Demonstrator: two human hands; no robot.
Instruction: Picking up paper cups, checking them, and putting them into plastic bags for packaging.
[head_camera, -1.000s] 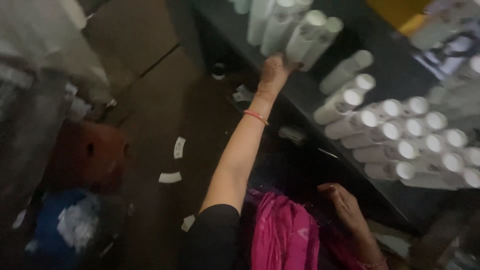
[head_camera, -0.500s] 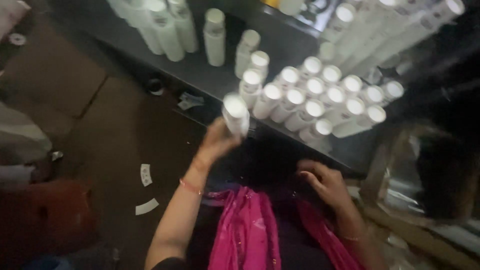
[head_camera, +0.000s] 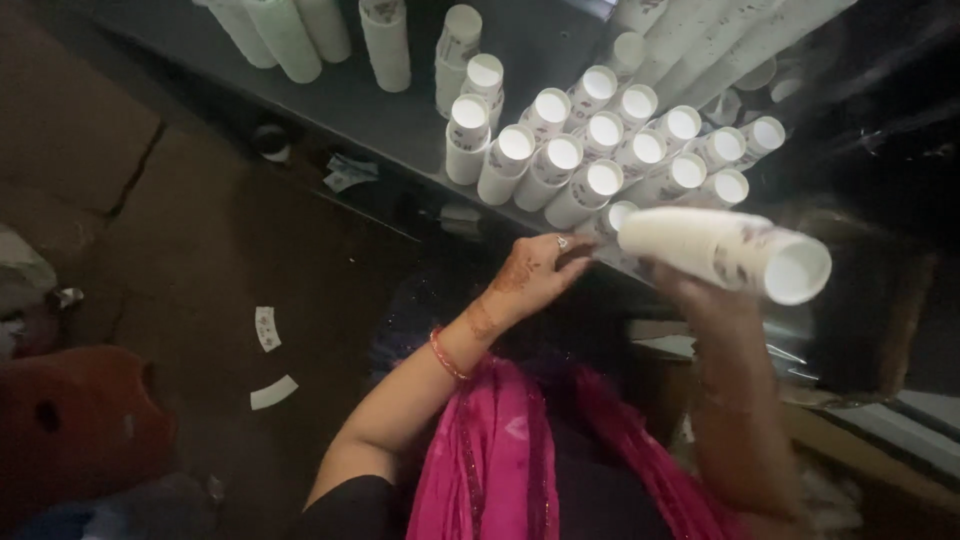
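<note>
A stack of white paper cups (head_camera: 720, 250) with small printed patterns lies almost level in front of me, its open mouth pointing right. My right hand (head_camera: 695, 290) grips it from underneath, near the middle. My left hand (head_camera: 535, 272), with a red bangle at the wrist and henna marks, has its gathered fingertips at the stack's narrow left end. Just behind both hands, several more cup stacks (head_camera: 590, 150) lean in rows on a dark shelf (head_camera: 390, 120).
Taller cup stacks (head_camera: 290, 35) stand at the shelf's far left. Paper scraps (head_camera: 268, 328) lie on the brown floor. A reddish-orange object (head_camera: 80, 430) sits at the lower left. A pink scarf (head_camera: 500, 460) hangs over my lap.
My left hand came down from the shelf with a cup stack. The stack now lies level, held from below by my right hand. The view has shifted right.
</note>
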